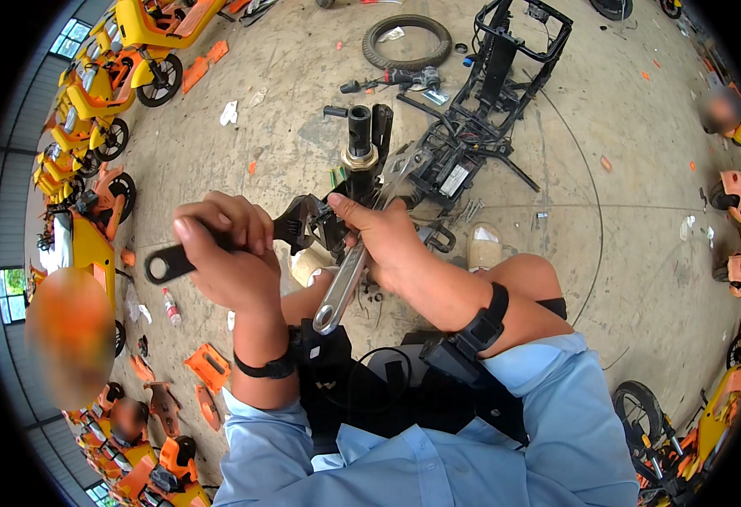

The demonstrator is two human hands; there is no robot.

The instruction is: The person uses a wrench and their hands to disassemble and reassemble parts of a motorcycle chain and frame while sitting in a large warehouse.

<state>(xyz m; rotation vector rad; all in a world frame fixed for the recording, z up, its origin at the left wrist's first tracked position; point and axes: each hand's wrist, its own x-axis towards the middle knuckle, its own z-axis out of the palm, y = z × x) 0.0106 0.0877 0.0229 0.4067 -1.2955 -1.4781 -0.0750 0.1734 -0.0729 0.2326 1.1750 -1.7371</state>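
My left hand [234, 247] is closed around the handle of a black adjustable wrench [168, 265]. The wrench head reaches black metal parts at the base of a steering column [359, 135], which stands upright with a brass-coloured nut [359, 158] on it. My right hand [379, 235] grips a silver wrench [342, 287], its holed end pointing down toward my lap. Its other end runs up past the column's right side and is blurred. Exactly what each wrench's jaws touch is hidden. A black scooter frame [463, 139] lies behind the column.
A loose tyre [404, 63] and a handlebar grip assembly [413, 79] lie beyond the frame. Bolts [470, 209] are scattered right of the column. Yellow scooters [100, 101] line the left; orange panels [208, 365] and a bottle [171, 307] lie on the floor. A cable [597, 194] curves across the right.
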